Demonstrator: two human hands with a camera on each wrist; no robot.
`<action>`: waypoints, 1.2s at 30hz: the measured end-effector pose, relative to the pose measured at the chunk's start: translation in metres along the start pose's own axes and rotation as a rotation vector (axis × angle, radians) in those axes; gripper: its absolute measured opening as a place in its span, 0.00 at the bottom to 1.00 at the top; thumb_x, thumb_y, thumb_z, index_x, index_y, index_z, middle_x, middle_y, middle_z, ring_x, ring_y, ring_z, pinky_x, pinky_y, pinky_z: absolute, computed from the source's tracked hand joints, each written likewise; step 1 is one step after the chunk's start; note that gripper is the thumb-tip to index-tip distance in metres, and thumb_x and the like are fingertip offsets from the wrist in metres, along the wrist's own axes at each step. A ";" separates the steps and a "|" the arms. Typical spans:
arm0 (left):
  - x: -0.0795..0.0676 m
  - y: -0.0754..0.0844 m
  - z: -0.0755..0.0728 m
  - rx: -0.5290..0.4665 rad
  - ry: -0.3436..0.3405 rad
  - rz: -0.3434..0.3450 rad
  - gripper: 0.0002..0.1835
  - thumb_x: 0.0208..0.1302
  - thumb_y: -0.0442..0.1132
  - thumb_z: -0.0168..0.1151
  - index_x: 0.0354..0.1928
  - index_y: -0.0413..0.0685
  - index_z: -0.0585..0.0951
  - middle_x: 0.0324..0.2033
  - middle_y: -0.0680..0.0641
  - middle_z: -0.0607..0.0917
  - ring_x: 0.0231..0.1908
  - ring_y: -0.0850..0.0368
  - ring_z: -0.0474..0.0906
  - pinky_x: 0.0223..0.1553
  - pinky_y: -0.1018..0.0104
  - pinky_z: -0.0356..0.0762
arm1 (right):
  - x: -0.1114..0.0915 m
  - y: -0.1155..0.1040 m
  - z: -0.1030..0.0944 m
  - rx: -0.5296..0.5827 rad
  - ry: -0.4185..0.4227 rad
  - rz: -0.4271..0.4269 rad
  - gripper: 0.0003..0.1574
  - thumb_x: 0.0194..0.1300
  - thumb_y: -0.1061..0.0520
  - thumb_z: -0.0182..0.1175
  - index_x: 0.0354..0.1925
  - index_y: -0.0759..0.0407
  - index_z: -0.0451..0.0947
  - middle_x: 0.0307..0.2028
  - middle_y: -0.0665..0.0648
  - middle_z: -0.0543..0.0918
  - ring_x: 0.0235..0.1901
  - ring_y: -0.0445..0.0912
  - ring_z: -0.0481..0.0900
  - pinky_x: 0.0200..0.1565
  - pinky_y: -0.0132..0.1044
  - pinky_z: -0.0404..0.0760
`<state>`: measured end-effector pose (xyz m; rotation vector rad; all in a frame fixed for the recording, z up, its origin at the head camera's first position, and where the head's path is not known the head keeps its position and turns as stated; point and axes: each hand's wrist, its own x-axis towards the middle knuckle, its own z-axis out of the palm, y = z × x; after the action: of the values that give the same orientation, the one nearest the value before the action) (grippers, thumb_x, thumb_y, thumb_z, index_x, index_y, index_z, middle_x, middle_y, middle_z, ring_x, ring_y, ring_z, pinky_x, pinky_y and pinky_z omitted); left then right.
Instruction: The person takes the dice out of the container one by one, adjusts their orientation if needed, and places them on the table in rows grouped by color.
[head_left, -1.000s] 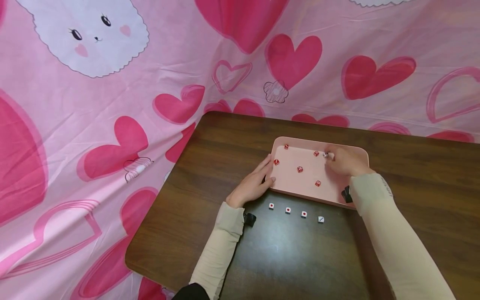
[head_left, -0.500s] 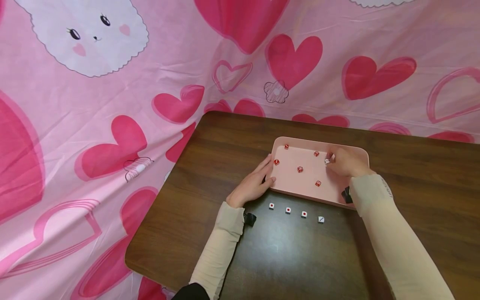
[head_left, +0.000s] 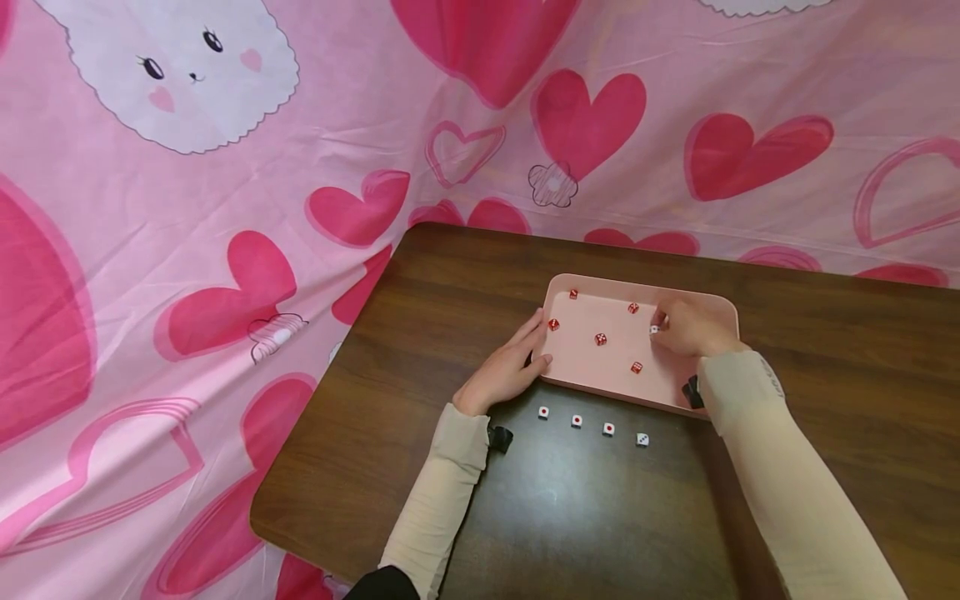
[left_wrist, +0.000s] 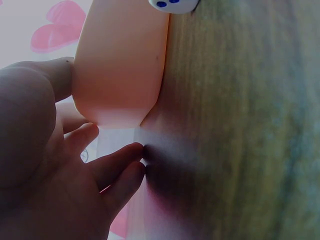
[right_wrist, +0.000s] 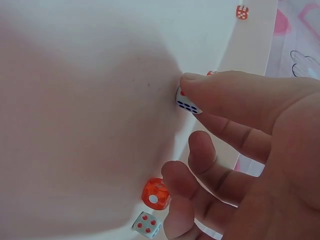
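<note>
My right hand (head_left: 693, 327) is inside the pink tray (head_left: 592, 372), pinching a white die (right_wrist: 186, 103) between thumb and index finger, close over the tray floor. The other fingers curl loosely below. Under them in the right wrist view lie a red die (right_wrist: 155, 195) and another white die (right_wrist: 146, 225). My left hand (head_left: 504, 367) rests against the tray's left end, its thumb at the near corner and its fingers spread along the outside. Several red dice lie scattered in the tray, one of them (head_left: 601, 339) near the middle.
On the dark wooden table (head_left: 570, 517), in front of the tray, several white dice stand in a row, from a left one (head_left: 543, 412) to a right one (head_left: 642, 440). A pink heart-patterned cloth (head_left: 360, 100) hangs behind and to the left.
My right hand has drawn the pinched white die a short way toward the near side of the tray. My left hand and the other dice have stayed in place.
</note>
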<state>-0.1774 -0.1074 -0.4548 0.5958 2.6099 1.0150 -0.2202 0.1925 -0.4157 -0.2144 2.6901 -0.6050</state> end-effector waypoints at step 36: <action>0.001 0.002 0.000 0.031 -0.004 -0.002 0.35 0.72 0.50 0.49 0.76 0.54 0.50 0.76 0.63 0.42 0.75 0.63 0.47 0.72 0.59 0.55 | -0.004 0.003 0.001 0.017 -0.002 0.025 0.14 0.64 0.54 0.59 0.45 0.62 0.75 0.33 0.60 0.78 0.38 0.54 0.72 0.37 0.42 0.72</action>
<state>-0.1777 -0.1060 -0.4536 0.6019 2.6269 0.9730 -0.2167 0.1957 -0.4167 -0.1770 2.6807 -0.6201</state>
